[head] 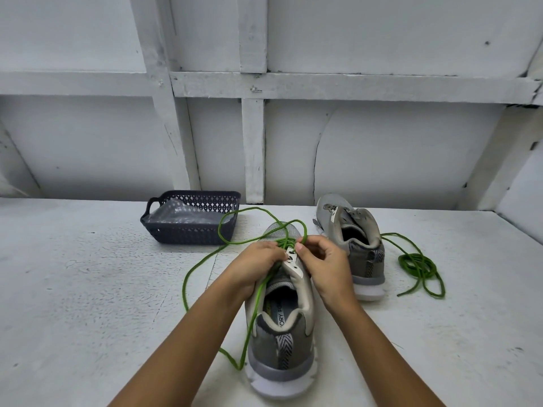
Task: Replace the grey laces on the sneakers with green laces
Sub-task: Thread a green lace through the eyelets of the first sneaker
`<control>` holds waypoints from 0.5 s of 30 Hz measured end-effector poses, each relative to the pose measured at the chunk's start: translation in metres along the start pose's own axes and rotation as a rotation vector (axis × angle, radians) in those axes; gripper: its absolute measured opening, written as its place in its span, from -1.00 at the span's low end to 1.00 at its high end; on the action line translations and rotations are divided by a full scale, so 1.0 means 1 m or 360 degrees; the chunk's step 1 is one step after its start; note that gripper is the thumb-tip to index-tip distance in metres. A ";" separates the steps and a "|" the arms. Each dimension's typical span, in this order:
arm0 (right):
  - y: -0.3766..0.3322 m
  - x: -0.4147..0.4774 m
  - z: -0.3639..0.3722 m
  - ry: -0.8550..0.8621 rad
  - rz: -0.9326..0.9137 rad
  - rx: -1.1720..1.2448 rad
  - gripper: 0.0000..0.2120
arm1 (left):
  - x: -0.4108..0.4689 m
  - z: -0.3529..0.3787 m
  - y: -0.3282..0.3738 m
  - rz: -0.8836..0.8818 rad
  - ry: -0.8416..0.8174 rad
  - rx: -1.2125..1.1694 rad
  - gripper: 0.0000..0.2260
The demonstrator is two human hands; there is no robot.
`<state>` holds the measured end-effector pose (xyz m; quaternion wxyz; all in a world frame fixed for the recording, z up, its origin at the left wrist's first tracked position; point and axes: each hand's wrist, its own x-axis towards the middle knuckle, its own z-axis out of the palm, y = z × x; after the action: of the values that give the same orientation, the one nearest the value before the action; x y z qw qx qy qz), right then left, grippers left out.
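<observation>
A grey sneaker (282, 327) stands heel-toward-me on the white table, with a green lace (188, 277) threaded through its front eyelets. Long loops of this lace trail to the left and over the toe. My left hand (254, 265) lies on the sneaker's left side, fingers curled at the eyelets over the lace. My right hand (321, 259) pinches the green lace at the right eyelet row. A second grey sneaker (355, 239) stands unlaced at the right. Beside it a second green lace (417, 264) lies in a loose coil.
A dark grey plastic basket (191, 218) with a clear plastic bag inside sits at the back left of the white table (88, 289). A white panelled wall with wooden battens rises right behind the table.
</observation>
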<state>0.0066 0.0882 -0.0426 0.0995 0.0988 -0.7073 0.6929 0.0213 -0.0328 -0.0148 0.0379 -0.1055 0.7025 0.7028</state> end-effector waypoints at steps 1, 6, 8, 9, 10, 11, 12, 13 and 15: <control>0.000 0.000 0.000 0.0000 -0.0026 -0.0042 -0.80 | 0.000 0.000 0.000 0.0003 0.0001 0.0006 -0.92; 0.003 0.000 -0.001 0.0024 -0.0104 -0.0210 -0.91 | -0.001 0.000 -0.002 -0.0002 -0.0013 -0.0052 -0.90; 0.004 0.001 -0.001 0.0025 -0.0135 -0.0286 -0.94 | -0.001 0.001 -0.002 0.0024 -0.0035 -0.0040 -0.82; 0.005 0.002 -0.002 0.0023 -0.0136 -0.0306 -0.94 | -0.001 0.001 -0.003 0.0054 -0.0038 0.0001 -0.78; 0.005 0.003 -0.002 0.0016 -0.0134 -0.0316 -0.93 | -0.002 0.002 -0.002 0.0086 -0.0036 0.0042 -0.75; 0.003 0.004 -0.002 0.0007 -0.0131 -0.0328 -0.90 | -0.002 0.002 -0.003 0.0114 -0.0039 0.0099 -0.72; 0.001 0.004 -0.003 -0.0017 -0.0133 -0.0357 -0.89 | -0.003 0.001 -0.003 0.0127 -0.0036 0.0152 -0.67; -0.001 0.004 -0.003 -0.0052 -0.0141 -0.0405 -0.89 | -0.003 0.000 -0.004 0.0129 -0.0040 0.0222 -0.63; -0.003 0.002 -0.004 -0.0134 -0.0092 -0.0444 -0.76 | -0.001 -0.003 -0.006 0.0152 -0.0048 0.0339 -0.63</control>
<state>0.0057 0.0918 -0.0394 0.1026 0.1332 -0.7971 0.5800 0.0240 -0.0355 -0.0202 0.0259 -0.0567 0.7768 0.6266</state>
